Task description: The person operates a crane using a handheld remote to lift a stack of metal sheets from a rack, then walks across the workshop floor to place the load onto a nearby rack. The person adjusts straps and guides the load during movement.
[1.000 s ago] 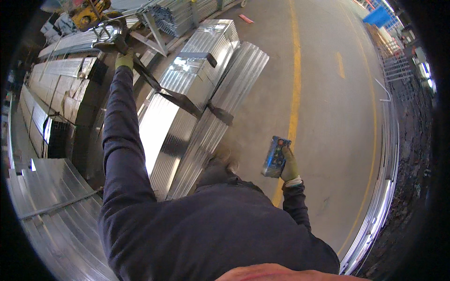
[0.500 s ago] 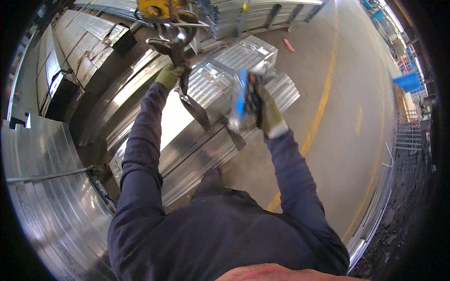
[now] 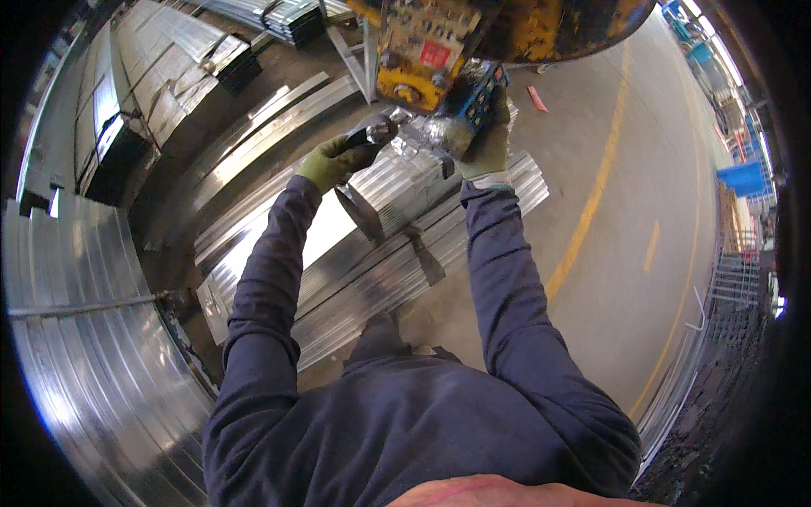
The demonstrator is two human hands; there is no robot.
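My left hand (image 3: 328, 166), in a green work glove, is closed around a dark lifting strap (image 3: 361, 215) beside the dark hook (image 3: 382, 130). That hook hangs under a scuffed yellow hoist block (image 3: 411, 61). My right hand (image 3: 490, 156), also gloved, grips a blue-and-black remote control (image 3: 481, 100) in clear plastic, close to the right of the block. Below both hands lies a bundle of shiny metal profiles (image 3: 363, 283), with the strap hanging down over it. The far end of the bundle is partly hidden by my hands and the block.
A large yellow-and-black hoist part (image 3: 562, 29) crosses the top. More metal profiles are stacked at far left (image 3: 160, 84), and ribbed sheets (image 3: 101, 329) lie at near left. A yellow line (image 3: 591, 190) and a red scrap (image 3: 537, 98) are on the floor at right.
The yellow hoist block now appears larger, lower and farther right. My left hand has come down and right with the strap; my right hand has moved up beside the block with the remote control.
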